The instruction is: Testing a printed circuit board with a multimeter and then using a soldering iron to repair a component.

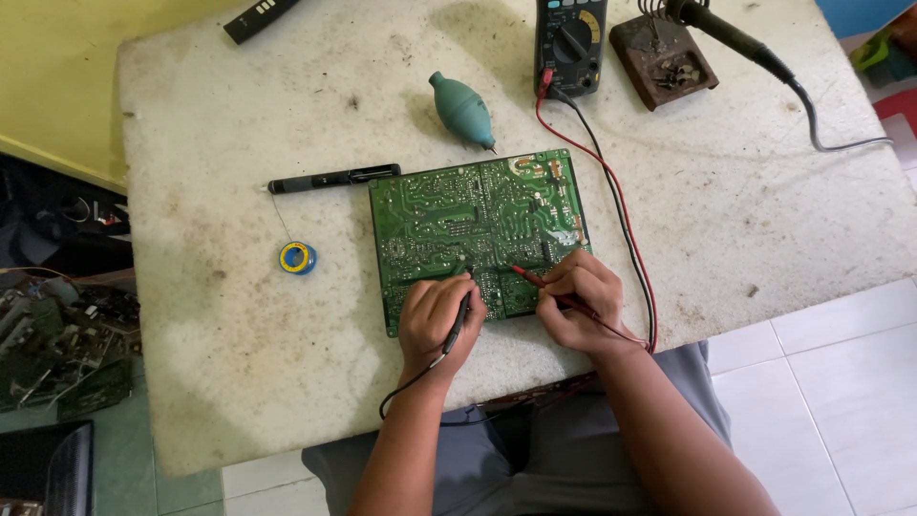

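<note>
Left hand (435, 320) fingers grip black probe (458, 320), right hand (573, 301) fingers red probe (544, 285), on stiff, fragile circuit board (458, 215); best held by edges.

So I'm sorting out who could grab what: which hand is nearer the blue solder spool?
Left. The left hand, holding the black probe, lies right of the blue solder spool on the board's near edge. The right hand with the red probe is farther right.
</note>
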